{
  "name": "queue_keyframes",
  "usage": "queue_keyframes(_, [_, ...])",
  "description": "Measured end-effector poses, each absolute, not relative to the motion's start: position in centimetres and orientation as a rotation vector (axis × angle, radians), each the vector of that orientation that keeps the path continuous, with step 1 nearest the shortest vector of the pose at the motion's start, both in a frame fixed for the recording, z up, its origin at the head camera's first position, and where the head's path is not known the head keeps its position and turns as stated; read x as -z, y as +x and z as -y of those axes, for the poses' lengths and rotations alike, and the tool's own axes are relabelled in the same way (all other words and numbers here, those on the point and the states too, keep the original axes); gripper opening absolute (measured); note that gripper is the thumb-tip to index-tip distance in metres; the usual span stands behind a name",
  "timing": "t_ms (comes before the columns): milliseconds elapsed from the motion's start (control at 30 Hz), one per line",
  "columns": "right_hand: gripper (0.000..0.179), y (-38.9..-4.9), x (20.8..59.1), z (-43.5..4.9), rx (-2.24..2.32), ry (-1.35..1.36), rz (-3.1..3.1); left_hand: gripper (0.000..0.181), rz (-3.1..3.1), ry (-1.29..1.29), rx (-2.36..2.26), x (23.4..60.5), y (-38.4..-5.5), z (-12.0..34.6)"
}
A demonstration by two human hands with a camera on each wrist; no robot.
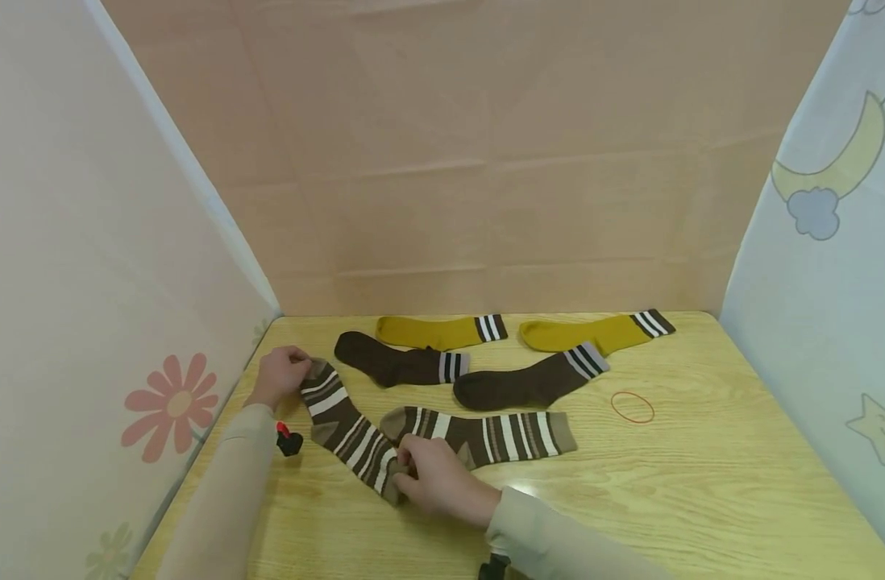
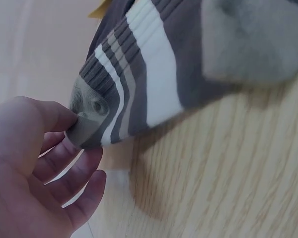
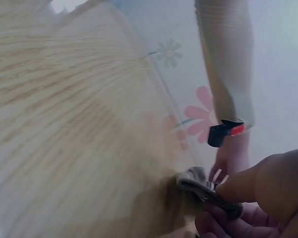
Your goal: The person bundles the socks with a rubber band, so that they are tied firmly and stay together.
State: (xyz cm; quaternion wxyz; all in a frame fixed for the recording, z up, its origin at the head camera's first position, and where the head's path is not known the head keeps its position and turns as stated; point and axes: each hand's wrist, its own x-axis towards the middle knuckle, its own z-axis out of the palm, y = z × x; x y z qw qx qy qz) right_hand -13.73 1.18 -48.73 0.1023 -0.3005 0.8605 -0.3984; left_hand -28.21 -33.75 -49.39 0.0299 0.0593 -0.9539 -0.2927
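Observation:
A brown sock with white stripes [image 1: 350, 427] stretches diagonally across the left part of the table. At its upper left end, my left hand [image 1: 281, 376] pinches the tan toe [image 2: 84, 114] between thumb and fingers. The lower end, a tan cuff [image 3: 193, 183], is gripped by my right hand [image 1: 440, 482], thumb on top and fingers below. In the left wrist view, the sock's toe end is lifted over the wood. A second striped sock [image 1: 518, 437] lies flat just beyond my right hand, which covers a bit of it.
Behind lie two dark brown socks [image 1: 413, 366] with striped cuffs. Two mustard socks [image 1: 428, 331] lie along the table's far edge. A thin red ring [image 1: 633, 408] is on the right of the wooden table [image 1: 704, 483]. Cloth walls [image 1: 486, 161] stand at the back and both sides.

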Motion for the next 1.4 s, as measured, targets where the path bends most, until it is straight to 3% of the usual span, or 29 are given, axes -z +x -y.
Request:
queue_keyframes(467, [0.007,-15.9,47.1,-4.1,1.312,-0.812,-2.573,0.027,2.92,0.265,1.041,48.1,-27.0,34.3])
queue_keyframes(1400, [0.025,-20.5,45.0,-12.2,1.823,-0.397,-2.372,0.026,2.903,0.022,1.282,46.5,-26.9,32.1])
